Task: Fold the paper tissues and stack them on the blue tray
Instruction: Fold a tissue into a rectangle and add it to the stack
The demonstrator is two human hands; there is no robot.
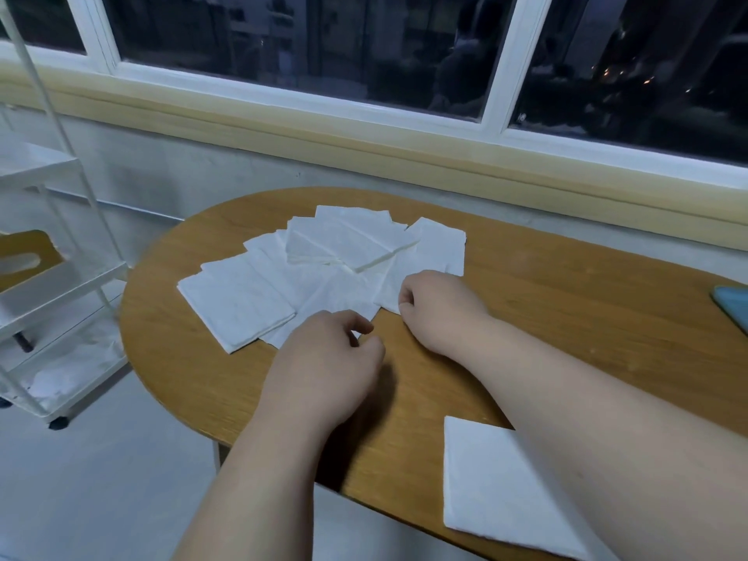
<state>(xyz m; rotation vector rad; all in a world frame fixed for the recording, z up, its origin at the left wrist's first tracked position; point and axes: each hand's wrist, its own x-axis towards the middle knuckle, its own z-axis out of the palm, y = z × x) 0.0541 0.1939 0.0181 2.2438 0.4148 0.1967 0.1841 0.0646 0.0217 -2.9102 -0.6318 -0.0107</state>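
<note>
Dark window (283, 42) panes back an oval wooden table (566, 301). White, creased paper tissues (324, 257) lie fanned and overlapping across its middle. One folded tissue (485, 491) sits at the near edge, and the blue tray (734, 305) peeks in far right. The right hand (437, 309) has its fingers curled, pinching a tissue's edge. The left hand (324, 358) curls at the fan's near corner; whether it grips, I cannot tell.

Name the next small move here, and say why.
Probably pinch up the front tissue and fold it over: the left hand and right hand sit curled at the fanned sheets' near edge, and only one separate tissue lies aside.
</note>
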